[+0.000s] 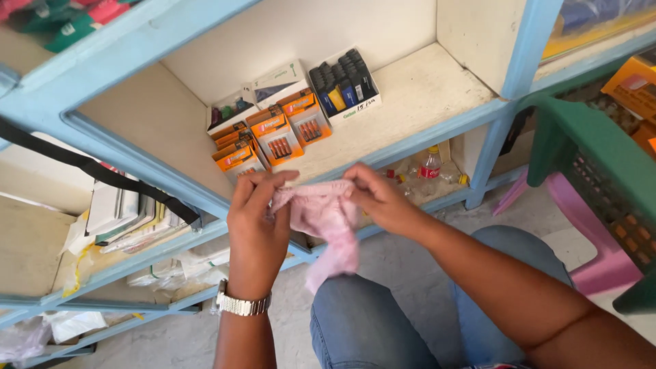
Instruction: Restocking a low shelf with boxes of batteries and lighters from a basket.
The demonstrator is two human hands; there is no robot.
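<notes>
A small pink cloth [325, 225] hangs between both hands, in front of a light blue shelf unit. My left hand [256, 229], with a metal watch on the wrist, pinches the cloth's left top corner. My right hand [378, 198] grips its right top edge. The cloth's lower end dangles over my knees in blue jeans [383, 321]. Just beyond the hands, on the shelf board [410, 102], lie several orange flat packs [277, 133] and a white box of dark small items [344, 83].
The blue shelf frame [437, 130] runs across the view. A plastic bottle with a red label [429, 164] stands on the lower shelf. Papers and books [123, 215] fill the left compartment. A green crate [601, 164] and a pink plastic stool [581, 219] stand at right.
</notes>
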